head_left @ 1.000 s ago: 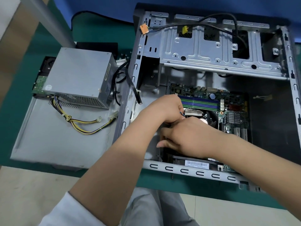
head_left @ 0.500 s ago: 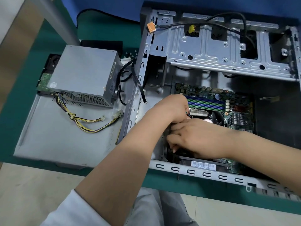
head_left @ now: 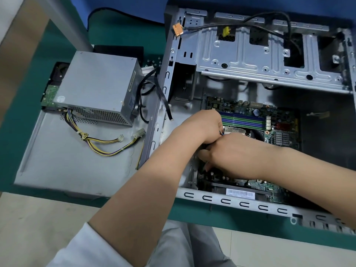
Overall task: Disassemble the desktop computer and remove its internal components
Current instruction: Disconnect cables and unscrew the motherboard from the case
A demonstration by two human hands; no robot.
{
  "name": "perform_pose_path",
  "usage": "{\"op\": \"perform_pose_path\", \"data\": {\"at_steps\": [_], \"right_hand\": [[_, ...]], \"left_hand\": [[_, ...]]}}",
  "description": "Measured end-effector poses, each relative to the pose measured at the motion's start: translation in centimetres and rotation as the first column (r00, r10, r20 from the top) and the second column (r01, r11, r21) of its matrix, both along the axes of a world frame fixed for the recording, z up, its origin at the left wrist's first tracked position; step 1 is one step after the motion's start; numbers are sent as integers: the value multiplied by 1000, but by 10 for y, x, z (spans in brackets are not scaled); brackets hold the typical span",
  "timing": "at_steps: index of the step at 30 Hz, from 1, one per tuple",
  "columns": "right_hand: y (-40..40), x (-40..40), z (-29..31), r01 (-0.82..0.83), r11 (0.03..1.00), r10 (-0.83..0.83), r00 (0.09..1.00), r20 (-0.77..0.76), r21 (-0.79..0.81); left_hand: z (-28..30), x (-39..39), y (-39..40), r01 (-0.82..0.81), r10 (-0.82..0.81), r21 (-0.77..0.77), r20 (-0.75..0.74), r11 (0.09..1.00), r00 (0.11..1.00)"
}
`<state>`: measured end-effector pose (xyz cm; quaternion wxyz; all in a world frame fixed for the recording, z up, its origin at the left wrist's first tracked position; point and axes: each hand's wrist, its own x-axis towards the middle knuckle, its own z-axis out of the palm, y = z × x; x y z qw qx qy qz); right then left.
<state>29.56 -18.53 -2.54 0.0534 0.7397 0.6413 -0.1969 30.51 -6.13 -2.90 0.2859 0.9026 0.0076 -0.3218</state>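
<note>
An opened desktop computer case (head_left: 260, 60) lies on its side on a green surface (head_left: 119, 35), its motherboard (head_left: 273, 120) exposed at the bottom of the chassis. Both of a person's hands meet over the board's near-left area, beside the green and purple memory slots (head_left: 242, 120). The left hand (head_left: 200, 128) has its fingers curled downward and appears to pinch thin coloured wires (head_left: 221, 132) at the point where the two hands touch. The right hand (head_left: 233, 153) reaches in from the right, fingers (head_left: 204, 155) bent down toward the board; what they grip, if anything, cannot be told. A black cable with an orange connector (head_left: 178, 29) drapes across the metal drive cage. To the left of the case, a grey power supply (head_left: 98, 87) with its yellow and black cable bundle (head_left: 107, 143) sits on the detached side panel (head_left: 63, 166).
</note>
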Motion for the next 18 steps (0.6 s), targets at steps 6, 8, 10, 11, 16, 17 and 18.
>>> {"op": "perform_pose_path", "data": {"at_steps": [6,8,10,11,16,17,18], "right_hand": [[1,1,1,-92,996,92,995,-37,4],[2,4,2,-69,997,67,994,-87,-17],[2,4,3,-25,999,20,992,-121,-39],[3,1,2,-11,999,7,994,-113,-32],[1,-13,3,105,984,-120,988,99,142],[1,-14,2,112,981,-129,986,101,158],[0,-15,1,106,978,-119,991,63,178]], "left_hand": [[0,-1,0,5,-5,0,3,1000,1000],[0,-1,0,7,-7,0,5,1000,1000],[0,0,1,20,-20,3,2,1000,1000],[0,0,1,25,-25,3,3,1000,1000],[-3,0,0,23,-23,9,15,1000,1000],[-4,0,0,26,-26,9,12,1000,1000],[-4,1,0,28,-28,8,8,1000,1000]]}}
